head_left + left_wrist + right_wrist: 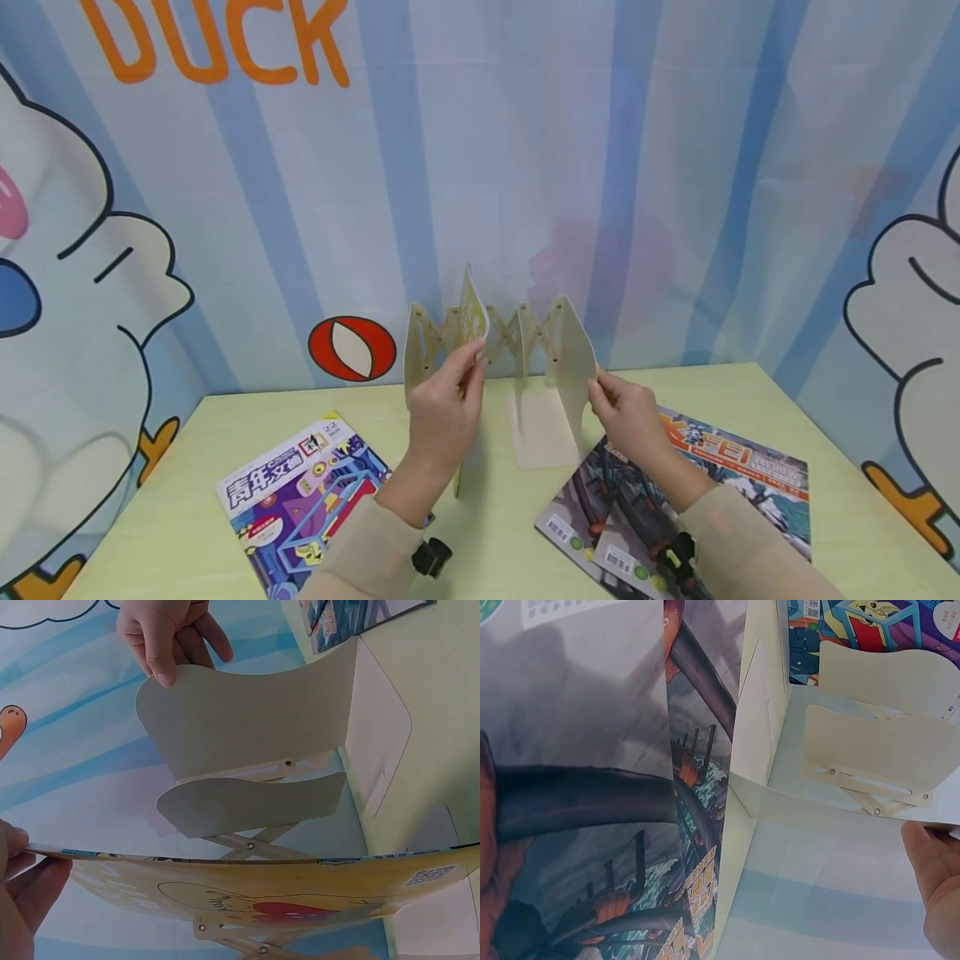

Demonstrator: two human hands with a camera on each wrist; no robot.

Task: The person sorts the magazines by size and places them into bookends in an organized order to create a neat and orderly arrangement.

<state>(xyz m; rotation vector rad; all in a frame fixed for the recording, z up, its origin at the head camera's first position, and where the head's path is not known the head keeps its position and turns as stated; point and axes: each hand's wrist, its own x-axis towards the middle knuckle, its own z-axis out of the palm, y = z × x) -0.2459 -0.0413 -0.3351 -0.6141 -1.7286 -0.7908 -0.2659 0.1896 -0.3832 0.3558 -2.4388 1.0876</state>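
Observation:
A cream expandable bookend (576,367) with a scissor linkage and several upright panels stands at the back of the table. My left hand (445,415) pinches the near edge of a thin yellow magazine (472,312), held upright among the panels. In the left wrist view the magazine's yellow cover (225,892) carries a red drawing and a QR code. My right hand (633,419) pinches the front edge of the bookend's right end panel. The right wrist view has the right fingers (934,862) at that panel's edge, with inner dividers (877,746) beyond.
A purple magazine (300,508) lies flat at the left of the table. Two dark overlapping magazines (757,467) lie at the right, partly under my right forearm. Behind the table (502,550) hangs a blue striped cartoon curtain (495,167).

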